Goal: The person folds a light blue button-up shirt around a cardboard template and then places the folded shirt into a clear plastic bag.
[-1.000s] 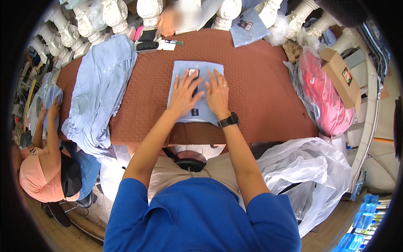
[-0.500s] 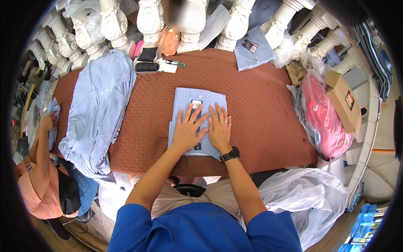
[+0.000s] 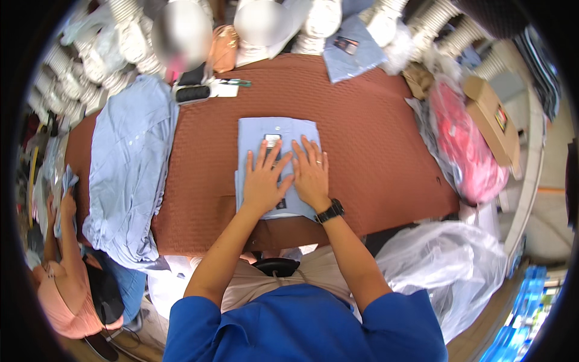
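Note:
A folded light blue shirt [image 3: 250, 136] lies on the brown cloth-covered table [image 3: 374, 157] in front of me. My left hand [image 3: 265, 184] rests flat on its left half, fingers spread, partly covering a dark label [image 3: 272, 143] with a white patch. On the right half lies my right hand [image 3: 312, 181], also flat with fingers a little apart; a ring and a dark wristwatch [image 3: 330, 211] are on that side. A smaller dark tag shows at the shirt's lower edge beside my left wrist.
Unfolded blue shirts [image 3: 129, 163] lie to the left. At the far side are a black thread spool [image 3: 193, 93] and a packed blue shirt [image 3: 353, 51]. A red bundle in plastic [image 3: 464, 145] and a cardboard box [image 3: 491, 120] stand right. Another person [image 3: 72, 289] handles blue cloth at far left.
The whole view has shifted slightly, with some blur. My hands stay flat on the folded shirt. At far left, the other person's hands have moved, lifting blue cloth.

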Available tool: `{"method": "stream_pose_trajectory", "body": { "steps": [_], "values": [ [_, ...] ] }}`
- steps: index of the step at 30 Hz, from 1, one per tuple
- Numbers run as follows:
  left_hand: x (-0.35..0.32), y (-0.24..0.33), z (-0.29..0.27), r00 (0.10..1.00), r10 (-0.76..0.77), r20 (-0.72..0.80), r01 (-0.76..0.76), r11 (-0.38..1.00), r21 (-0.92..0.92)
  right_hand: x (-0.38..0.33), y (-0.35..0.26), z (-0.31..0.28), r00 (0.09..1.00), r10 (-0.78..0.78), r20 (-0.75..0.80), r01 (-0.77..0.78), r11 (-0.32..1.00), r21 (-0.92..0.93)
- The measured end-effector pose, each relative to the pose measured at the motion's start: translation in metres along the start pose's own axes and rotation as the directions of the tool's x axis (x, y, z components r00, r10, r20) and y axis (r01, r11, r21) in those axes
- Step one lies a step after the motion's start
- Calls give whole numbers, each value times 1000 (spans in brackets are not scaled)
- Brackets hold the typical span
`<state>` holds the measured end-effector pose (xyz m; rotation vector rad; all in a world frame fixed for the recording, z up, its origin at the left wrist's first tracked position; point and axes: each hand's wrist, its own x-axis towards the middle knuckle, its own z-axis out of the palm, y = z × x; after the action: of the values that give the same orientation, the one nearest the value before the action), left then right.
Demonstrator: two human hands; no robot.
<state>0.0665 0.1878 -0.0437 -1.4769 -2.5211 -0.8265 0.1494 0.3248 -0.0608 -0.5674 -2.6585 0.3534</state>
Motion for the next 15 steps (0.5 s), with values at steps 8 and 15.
{"method": "stream_pose_trajectory", "body": {
  "steps": [8, 15],
  "values": [
    [11, -12, 17, 997, 70, -20, -69, 995, 75, 17, 37, -55, 999, -48, -22, 53, 911, 409],
    [-1, 17, -61, 934, 186, -306, -254, 947, -199, -68, 56, -366, 880, -38, 473, 5, 997, 72]
  ]
}}
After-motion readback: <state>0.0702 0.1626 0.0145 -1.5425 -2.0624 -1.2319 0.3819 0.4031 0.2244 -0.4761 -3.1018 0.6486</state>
